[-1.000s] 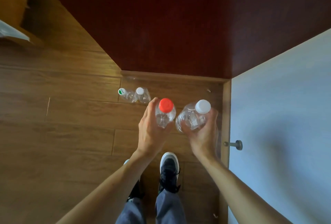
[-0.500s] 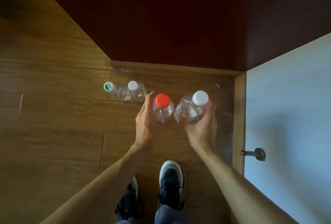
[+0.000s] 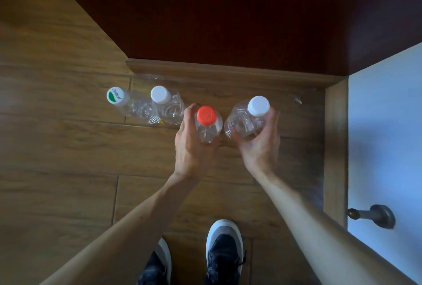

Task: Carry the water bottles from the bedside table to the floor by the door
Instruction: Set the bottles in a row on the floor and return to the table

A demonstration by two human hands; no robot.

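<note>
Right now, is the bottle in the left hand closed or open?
Closed: a red cap sits on the bottle the left hand grips.

Two floor bottles [image 3: 170, 111] stand left of the held bottles [image 3: 244, 120].

A dark red panel [image 3: 228, 11] fills the top, with a wooden skirting board [image 3: 228, 71] along its foot. At right stands a pale blue surface [image 3: 386, 125] carrying a dark metal knob [image 3: 374, 216] (low down, near its wooden edge trim [image 3: 335, 147]). Two dark shoes with white toes, left [image 3: 157, 264] and right [image 3: 225, 252], sit at the bottom.

Bare forearms [image 3: 303, 211], navy white-toed sneakers [image 3: 225, 255]
</note>
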